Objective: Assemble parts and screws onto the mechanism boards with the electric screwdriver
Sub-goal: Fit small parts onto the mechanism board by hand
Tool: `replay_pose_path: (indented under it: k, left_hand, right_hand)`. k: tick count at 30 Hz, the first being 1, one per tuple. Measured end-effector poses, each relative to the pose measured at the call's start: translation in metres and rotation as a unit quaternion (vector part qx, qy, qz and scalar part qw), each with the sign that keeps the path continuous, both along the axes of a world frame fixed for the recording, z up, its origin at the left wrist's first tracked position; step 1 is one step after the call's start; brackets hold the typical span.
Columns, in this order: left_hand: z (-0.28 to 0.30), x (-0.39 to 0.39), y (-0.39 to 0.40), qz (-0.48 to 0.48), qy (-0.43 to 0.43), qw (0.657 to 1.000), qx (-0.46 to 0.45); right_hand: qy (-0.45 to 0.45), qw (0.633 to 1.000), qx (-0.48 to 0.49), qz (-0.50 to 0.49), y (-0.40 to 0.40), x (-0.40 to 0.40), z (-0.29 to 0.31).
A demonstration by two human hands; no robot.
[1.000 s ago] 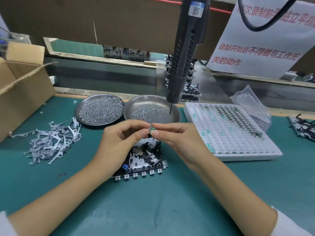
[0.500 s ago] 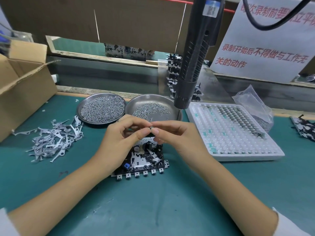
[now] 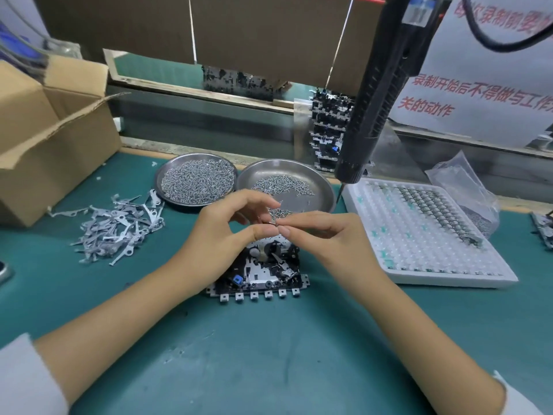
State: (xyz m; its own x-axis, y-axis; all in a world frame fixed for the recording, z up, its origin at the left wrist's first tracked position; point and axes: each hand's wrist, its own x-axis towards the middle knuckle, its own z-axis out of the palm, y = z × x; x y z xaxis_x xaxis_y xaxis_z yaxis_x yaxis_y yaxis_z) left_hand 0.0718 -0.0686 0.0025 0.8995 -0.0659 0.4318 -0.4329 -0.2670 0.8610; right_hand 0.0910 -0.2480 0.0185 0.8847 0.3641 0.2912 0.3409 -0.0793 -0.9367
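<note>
While both hands, left (image 3: 223, 235) and right (image 3: 324, 235), pinch a tiny part (image 3: 273, 224) above the board (image 3: 260, 274), bare mat (image 3: 269, 354) spreads toward the near edge.

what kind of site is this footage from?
Most likely a small-parts assembly line bench in a factory: an electric screwdriver hangs over a mechanism board, two metal dishes of screws sit behind it, and a loose pile of stamped metal levers lies beside.

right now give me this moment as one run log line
left hand: pinching small part | right hand: pinching same part | board: on mat, below hands | screwdriver: hanging, unheld
</note>
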Motion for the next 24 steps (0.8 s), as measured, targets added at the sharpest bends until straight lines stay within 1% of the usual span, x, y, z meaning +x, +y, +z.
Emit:
replay_pose_path:
  k: [3, 5, 6, 7, 9, 10, 11, 15, 24]
  left_hand:
    - [0.007, -0.006, 0.009, -0.027, -0.010, 0.995, 0.093]
    - [0.006, -0.012, 0.020, -0.046, -0.004, 0.990, 0.134]
    - [0.004, -0.016, 0.025, -0.044, 0.002, 0.991, 0.129]
    - [0.001, -0.021, 0.028, -0.032, 0.011, 0.994, 0.103]
    - [-0.005, -0.026, 0.030, 0.008, 0.035, 0.999, 0.016]
    - [-0.008, -0.026, 0.029, 0.028, 0.043, 0.999, -0.011]
    - [-0.010, -0.026, 0.028, 0.050, 0.041, 0.998, -0.013]
    - [-0.016, -0.025, 0.025, 0.106, 0.025, 0.994, 0.034]
    - [-0.012, -0.032, 0.022, 0.111, -0.016, 0.991, 0.070]
  right_hand:
    - [-0.054, 0.997, -0.060, -0.005, -0.003, -0.005, -0.003]
    - [-0.085, 0.991, -0.106, 0.001, -0.006, -0.010, -0.009]
    - [-0.099, 0.987, -0.124, 0.007, -0.006, -0.012, -0.012]
    - [-0.115, 0.984, -0.138, 0.013, -0.005, -0.015, -0.016]
    - [-0.159, 0.973, -0.165, 0.026, -0.001, -0.019, -0.022]
    - [-0.183, 0.967, -0.177, 0.029, 0.002, -0.021, -0.025]
    - [-0.203, 0.961, -0.186, 0.031, 0.005, -0.022, -0.028]
    - [-0.258, 0.947, -0.189, 0.018, 0.008, -0.024, -0.033]
    - [-0.314, 0.927, -0.208, 0.001, 0.009, -0.026, -0.037]
